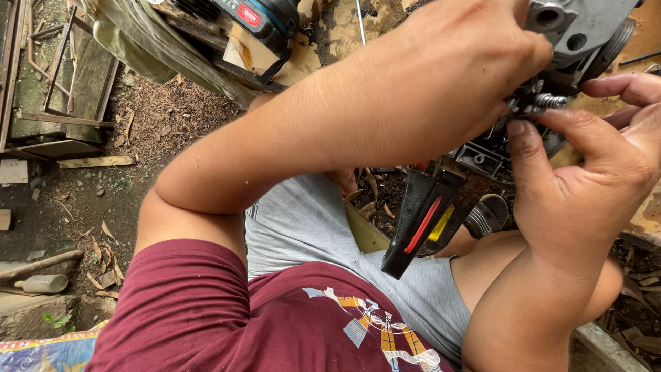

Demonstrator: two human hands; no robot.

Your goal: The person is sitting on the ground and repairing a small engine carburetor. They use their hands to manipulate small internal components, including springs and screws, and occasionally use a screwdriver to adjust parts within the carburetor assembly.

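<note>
The left hand [454,65] reaches across from the left side of the view, its back turned to the camera. Its fingers curl down onto the small metal parts [533,103] on top of the engine unit [492,155]; the fingertips are hidden behind the hand, so it is not possible to tell exactly what they pinch. The forearm crosses over the person's grey shorts [303,220] and the maroon shirt [206,310].

The engine unit sits between both hands, above the person's lap, and looks dark and dirty. A black handle piece [420,224] with a red and a yellow strip hangs down from it toward the shorts. A grey metal housing [585,27] is above it, at the top edge.

The right hand [585,186] comes up from the lower right. Its thumb and forefinger are pressed together on a small spring-like part [551,100], just beside the left hand's fingers, and the other fingers are spread loosely.

Far to the left, the ground [158,117] is covered with wood chips and dry leaves. A plastic bottle [43,283] lies there, and a metal frame [48,62] stands near the upper corner.
</note>
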